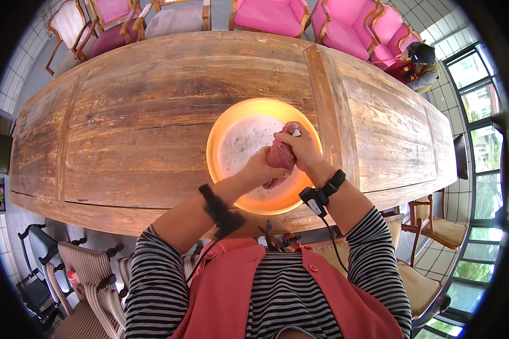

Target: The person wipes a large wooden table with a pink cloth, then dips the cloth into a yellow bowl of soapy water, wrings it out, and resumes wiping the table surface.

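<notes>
A dusky pink cloth (pixel 281 155) is bunched between my two hands above the right part of an orange plastic basin (pixel 217 127). My left hand (pixel 261 167) grips its lower part, and my right hand (pixel 301 146) is closed around the upper part. A small white patch shows by my right thumb; I cannot tell what it is. Below my left hand, a loose end of the cloth hangs at the water. Foamy, soapy water (pixel 246 140) with many bubbles lies in the basin. My palms and some fingertips are hidden.
The basin stands near the front edge of a long wooden table (pixel 174 106). Pink upholstered armchairs (pixel 269 17) line the far side. Striped chairs (pixel 85 267) and beige chairs (pixel 420 279) stand on my side. Another person (pixel 422 63) is at the far right. Cables run from both wrist straps.
</notes>
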Motion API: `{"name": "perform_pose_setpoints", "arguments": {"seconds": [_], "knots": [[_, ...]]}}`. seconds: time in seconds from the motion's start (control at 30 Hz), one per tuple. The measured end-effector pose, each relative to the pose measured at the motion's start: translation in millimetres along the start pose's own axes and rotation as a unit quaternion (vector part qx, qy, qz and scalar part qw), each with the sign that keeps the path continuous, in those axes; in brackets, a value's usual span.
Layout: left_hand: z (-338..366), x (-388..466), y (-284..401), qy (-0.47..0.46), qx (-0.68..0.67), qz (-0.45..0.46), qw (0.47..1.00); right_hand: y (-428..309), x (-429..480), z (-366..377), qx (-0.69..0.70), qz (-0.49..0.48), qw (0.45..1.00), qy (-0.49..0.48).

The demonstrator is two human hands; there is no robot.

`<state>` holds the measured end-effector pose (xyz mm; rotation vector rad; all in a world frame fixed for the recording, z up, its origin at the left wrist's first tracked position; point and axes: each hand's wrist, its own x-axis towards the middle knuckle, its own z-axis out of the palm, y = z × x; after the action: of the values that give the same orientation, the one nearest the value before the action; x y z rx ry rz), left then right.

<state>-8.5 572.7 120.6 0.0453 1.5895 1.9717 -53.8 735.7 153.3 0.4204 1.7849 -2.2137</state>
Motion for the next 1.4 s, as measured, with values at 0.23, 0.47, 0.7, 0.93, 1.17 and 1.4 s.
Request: {"name": "perform_pose_setpoints", "arguments": {"seconds": [0.23, 0.47, 0.7, 0.93, 1.17, 1.4], "knots": [[-1.9, -10.2, 29.5, -0.057, -0.055, -0.110, 0.991, -8.8, -4.5, 1.5, 0.031, 0.035, 0.999, -0.002], [-1.2, -32.3, 45.9, -0.224, -0.410, -0.116, 0.876, -28.4, -13.8, -13.2, 0.197, 0.109, 0.966, -0.130], [4.0, -57.6, 55.1, -0.239, -0.358, -0.089, 0.899, -45.8, -34.2, 5.1, 0.147, 0.117, 0.973, -0.136], [1.8, -57.1, 72.0, -0.171, -0.246, -0.165, 0.940, -57.9, -37.3, 21.6, -0.002, 0.081, 0.992, -0.095], [7.4, -27.1, 35.8, -0.114, -0.213, -0.090, 0.966, -38.3, -20.1, 22.3, -0.168, -0.005, 0.979, -0.113], [1.4, 11.3, -34.9, -0.010, -0.053, -0.062, 0.997, 23.2, -3.8, 17.4, -0.259, -0.049, 0.964, -0.026]]}}
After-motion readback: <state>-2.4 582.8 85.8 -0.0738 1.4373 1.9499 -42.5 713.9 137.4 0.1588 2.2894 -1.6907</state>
